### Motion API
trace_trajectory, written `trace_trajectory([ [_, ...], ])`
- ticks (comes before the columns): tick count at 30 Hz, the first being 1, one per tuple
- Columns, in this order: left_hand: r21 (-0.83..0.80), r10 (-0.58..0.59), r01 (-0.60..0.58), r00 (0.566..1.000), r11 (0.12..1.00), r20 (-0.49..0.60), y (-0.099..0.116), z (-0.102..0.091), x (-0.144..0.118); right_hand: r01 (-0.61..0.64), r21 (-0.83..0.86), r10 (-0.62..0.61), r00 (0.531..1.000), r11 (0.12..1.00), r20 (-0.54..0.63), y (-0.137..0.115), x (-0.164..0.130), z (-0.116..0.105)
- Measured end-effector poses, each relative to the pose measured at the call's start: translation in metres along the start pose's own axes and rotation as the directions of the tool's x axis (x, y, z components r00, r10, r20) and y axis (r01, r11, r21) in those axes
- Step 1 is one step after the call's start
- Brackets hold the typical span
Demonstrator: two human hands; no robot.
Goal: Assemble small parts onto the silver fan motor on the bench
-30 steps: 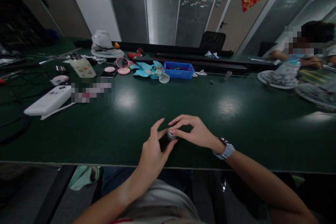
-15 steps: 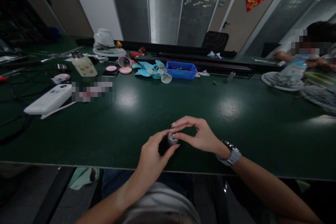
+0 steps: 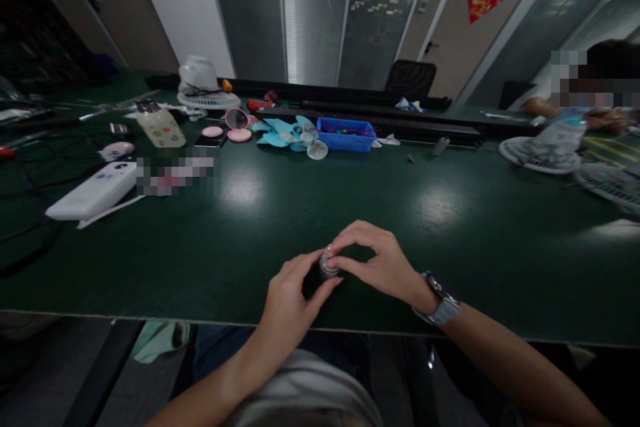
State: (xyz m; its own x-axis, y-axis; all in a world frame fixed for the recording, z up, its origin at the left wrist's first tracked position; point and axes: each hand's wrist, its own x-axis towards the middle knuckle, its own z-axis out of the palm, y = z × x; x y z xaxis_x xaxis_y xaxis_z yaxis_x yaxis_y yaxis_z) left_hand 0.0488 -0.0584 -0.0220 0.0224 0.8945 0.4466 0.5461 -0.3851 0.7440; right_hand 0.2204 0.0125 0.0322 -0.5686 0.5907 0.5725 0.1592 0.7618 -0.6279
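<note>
A small grey metal cylinder stands on the green tabletop, close to the front edge. My left hand wraps its thumb and forefinger around the side, thumb nearer me. From the right, my right hand pinches at the cylinder's top, its thumb and fingertips close together there. Those fingertips cover part of the top face, so whatever small part lies between them is hidden. On my right wrist is a watch with a pale strap.
A blue bin with wires and light-blue fan blades lie ahead. At left are a white handheld device and a patterned bottle. A white fan part stands at right, before another person.
My right fingertips have drawn together and come down onto the cylinder's top. My left hand's hold stays nearly the same.
</note>
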Motion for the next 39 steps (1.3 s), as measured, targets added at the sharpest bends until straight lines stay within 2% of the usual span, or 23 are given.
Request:
trace_trajectory([
  [8,0.021,-0.009,0.008,0.999,1.000,0.041,0.003,0.000,0.001,0.007,-0.019,-0.006,0.999,1.000,0.039,0.004,-0.004,0.001],
  [12,0.032,-0.013,0.011,0.997,0.999,0.069,0.006,-0.002,0.002,0.024,0.033,-0.023,0.998,0.999,-0.054,0.004,-0.003,0.003],
  [16,0.045,-0.016,0.013,0.997,0.999,0.076,0.007,-0.003,0.003,-0.087,0.155,0.106,0.987,0.984,-0.123,0.016,-0.004,-0.015],
  [18,0.051,-0.018,0.015,0.998,0.999,0.068,0.007,-0.003,0.003,-0.178,0.195,0.194,0.979,0.964,-0.063,0.028,-0.007,-0.030],
  [22,0.049,-0.031,0.028,0.998,0.998,0.063,0.007,-0.002,0.003,-0.361,0.129,0.339,0.926,0.923,0.168,0.054,-0.017,-0.050],
  [26,0.047,-0.036,0.033,0.997,0.998,0.068,0.007,-0.003,0.002,-0.386,0.086,0.354,0.900,0.919,0.253,0.066,-0.023,-0.054],
  [32,0.068,-0.033,0.028,0.997,0.997,0.070,0.006,-0.003,0.002,-0.351,0.054,0.319,0.896,0.935,0.308,0.067,-0.020,-0.057],
  [36,0.070,-0.032,0.027,0.997,0.997,0.073,0.006,-0.003,0.002,-0.348,0.100,0.313,0.914,0.932,0.259,0.066,-0.018,-0.053],
  [39,0.050,-0.031,0.028,0.997,0.998,0.072,0.005,-0.003,0.002,-0.346,0.155,0.328,0.935,0.925,0.133,0.057,-0.015,-0.040],
])
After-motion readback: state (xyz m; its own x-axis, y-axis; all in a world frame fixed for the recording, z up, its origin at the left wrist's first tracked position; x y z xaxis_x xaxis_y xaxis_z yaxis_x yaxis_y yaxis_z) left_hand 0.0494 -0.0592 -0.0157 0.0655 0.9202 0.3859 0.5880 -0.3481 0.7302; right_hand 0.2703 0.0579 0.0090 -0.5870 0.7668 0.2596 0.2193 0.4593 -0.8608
